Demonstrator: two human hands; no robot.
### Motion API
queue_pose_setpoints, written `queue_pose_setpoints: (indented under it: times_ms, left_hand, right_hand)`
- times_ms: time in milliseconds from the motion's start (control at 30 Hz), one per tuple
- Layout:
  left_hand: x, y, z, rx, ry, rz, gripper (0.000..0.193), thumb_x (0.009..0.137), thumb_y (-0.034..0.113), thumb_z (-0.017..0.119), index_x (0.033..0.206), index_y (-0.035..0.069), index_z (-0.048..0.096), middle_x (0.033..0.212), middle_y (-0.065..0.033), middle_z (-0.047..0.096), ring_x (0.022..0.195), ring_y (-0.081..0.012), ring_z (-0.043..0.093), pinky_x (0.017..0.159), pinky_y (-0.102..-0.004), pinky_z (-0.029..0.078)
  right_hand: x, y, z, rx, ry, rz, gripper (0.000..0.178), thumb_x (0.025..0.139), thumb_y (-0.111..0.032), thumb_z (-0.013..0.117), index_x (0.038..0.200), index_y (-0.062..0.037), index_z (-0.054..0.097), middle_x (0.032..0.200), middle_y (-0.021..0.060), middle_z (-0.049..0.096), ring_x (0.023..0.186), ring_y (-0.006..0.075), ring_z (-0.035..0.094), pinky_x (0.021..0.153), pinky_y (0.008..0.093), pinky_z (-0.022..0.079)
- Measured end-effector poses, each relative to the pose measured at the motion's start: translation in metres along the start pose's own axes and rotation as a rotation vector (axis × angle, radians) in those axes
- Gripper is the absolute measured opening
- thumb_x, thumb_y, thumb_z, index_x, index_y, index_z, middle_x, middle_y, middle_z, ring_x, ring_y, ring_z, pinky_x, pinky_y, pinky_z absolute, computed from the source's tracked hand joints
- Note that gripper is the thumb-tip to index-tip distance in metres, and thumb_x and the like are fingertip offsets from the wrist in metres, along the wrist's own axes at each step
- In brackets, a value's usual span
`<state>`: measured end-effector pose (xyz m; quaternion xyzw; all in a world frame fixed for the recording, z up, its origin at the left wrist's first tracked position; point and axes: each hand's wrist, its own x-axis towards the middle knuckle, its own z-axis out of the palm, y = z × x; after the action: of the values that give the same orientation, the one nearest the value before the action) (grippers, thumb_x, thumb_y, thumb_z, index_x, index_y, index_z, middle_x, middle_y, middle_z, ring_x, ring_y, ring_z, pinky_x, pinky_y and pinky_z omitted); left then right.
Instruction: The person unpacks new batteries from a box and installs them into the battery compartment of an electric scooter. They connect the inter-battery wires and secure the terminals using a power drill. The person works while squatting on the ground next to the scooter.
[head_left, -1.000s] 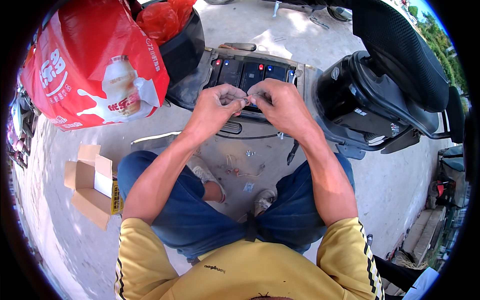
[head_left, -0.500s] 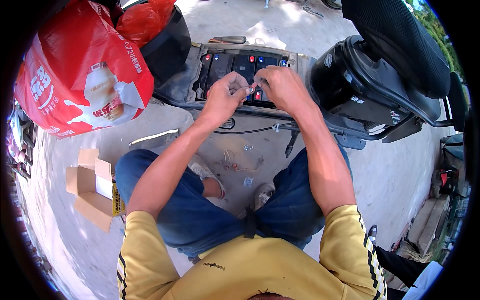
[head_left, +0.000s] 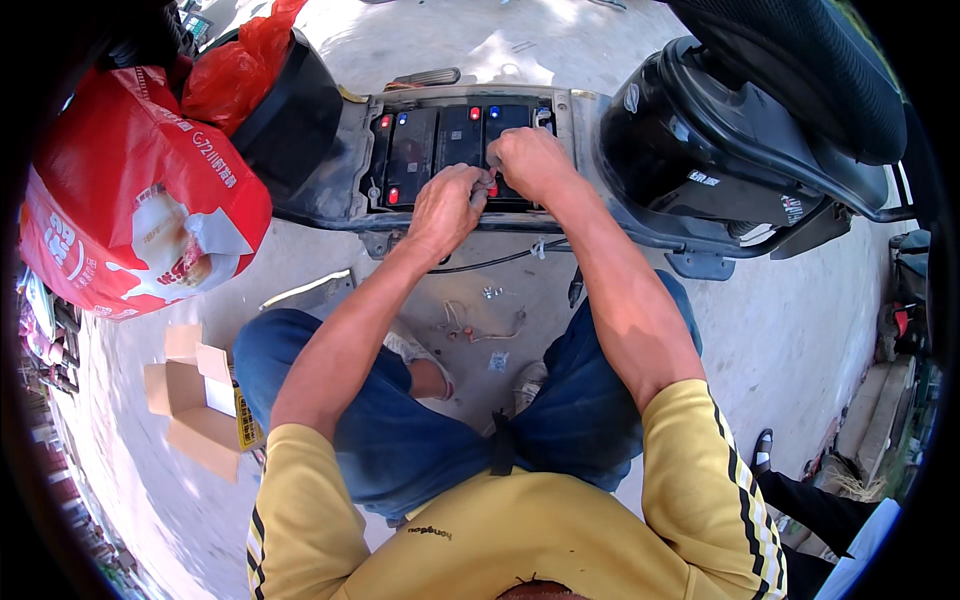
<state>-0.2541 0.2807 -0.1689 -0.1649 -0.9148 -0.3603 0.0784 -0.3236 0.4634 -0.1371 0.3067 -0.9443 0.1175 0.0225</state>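
Left hand [head_left: 446, 210], right hand [head_left: 534, 164] bunched, can't tell on what; red terminal [head_left: 492, 189] just beside left fingertips, batteries [head_left: 459, 140] lengthwise away from me.

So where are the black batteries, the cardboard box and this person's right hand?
Black batteries [head_left: 412, 150]: head view, top face of one at left.
Cardboard box [head_left: 206, 442]: head view, its open lower flap.
Right hand [head_left: 534, 165]: head view, back of the hand.

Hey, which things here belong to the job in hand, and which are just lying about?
Job, apparently:
- left hand
- right hand
- batteries
- scooter

Lying about, seemingly:
- box
- printed bag
- wires on the ground (possibly job-related)
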Motion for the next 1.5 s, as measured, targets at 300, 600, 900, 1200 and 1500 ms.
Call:
queue_pose_setpoints:
  times_ms: [300, 600, 900, 1200, 1500]
  left_hand:
    - [0.003, -0.004, 0.009, 0.000, 0.016, 0.061, 0.019, 0.091, 0.003, 0.072, 0.109, 0.001, 0.076, 0.097, -0.0162, 0.070, 0.098, -0.0378, 0.069, 0.088, -0.0464, 0.055]
    - [-0.002, -0.003, 0.013, -0.019, 0.083, 0.114, 0.015, 0.091, 0.005, 0.075, 0.106, 0.002, 0.076, 0.102, -0.0149, 0.068, 0.102, -0.0381, 0.068, 0.090, -0.0465, 0.054]
    - [0.002, -0.001, 0.015, -0.050, 0.096, 0.032, 0.011, 0.091, 0.006, 0.077, 0.101, 0.002, 0.072, 0.102, -0.0152, 0.067, 0.102, -0.0392, 0.067, 0.090, -0.0474, 0.053]
    - [0.006, -0.002, 0.028, -0.052, 0.118, 0.120, 0.011, 0.093, 0.007, 0.076, 0.102, 0.001, 0.071, 0.099, -0.0152, 0.069, 0.093, -0.0360, 0.070, 0.085, -0.0421, 0.054]
    - [0.004, -0.031, 0.032, -0.086, 0.078, 0.132, 0.013, 0.102, 0.010, 0.074, 0.111, 0.001, 0.074, 0.113, -0.0051, 0.075, 0.081, -0.0099, 0.068, 0.075, -0.0272, 0.056]
  right_hand:
    - [-0.001, 0.012, 0.011, 0.040, 0.037, 0.008, 0.006, 0.082, -0.015, 0.082, 0.081, -0.0087, 0.081, 0.091, 0.0183, 0.078, 0.092, 0.0389, 0.077, 0.082, 0.0509, 0.061]
    - [-0.010, 0.010, 0.005, -0.042, 0.107, 0.024, 0.011, 0.083, -0.013, 0.081, 0.094, -0.0096, 0.083, 0.106, 0.0110, 0.076, 0.114, 0.0345, 0.070, 0.095, 0.0481, 0.056]
    - [-0.016, 0.003, -0.005, -0.087, 0.053, 0.155, 0.024, 0.087, -0.008, 0.078, 0.111, -0.0088, 0.082, 0.119, 0.0103, 0.072, 0.116, 0.0372, 0.068, 0.097, 0.0481, 0.057]
    - [-0.169, -0.018, -0.150, 0.266, 1.093, 0.053, 0.017, 0.091, 0.006, 0.078, 0.107, -0.0010, 0.075, 0.101, 0.0085, 0.075, 0.085, 0.0180, 0.071, 0.076, 0.0283, 0.057]
    - [-0.454, -0.052, 0.090, 0.306, 0.311, 1.171, 0.049, 0.094, -0.013, 0.077, 0.139, -0.0034, 0.059, 0.125, 0.0197, 0.065, 0.111, 0.0368, 0.068, 0.094, 0.0469, 0.057]
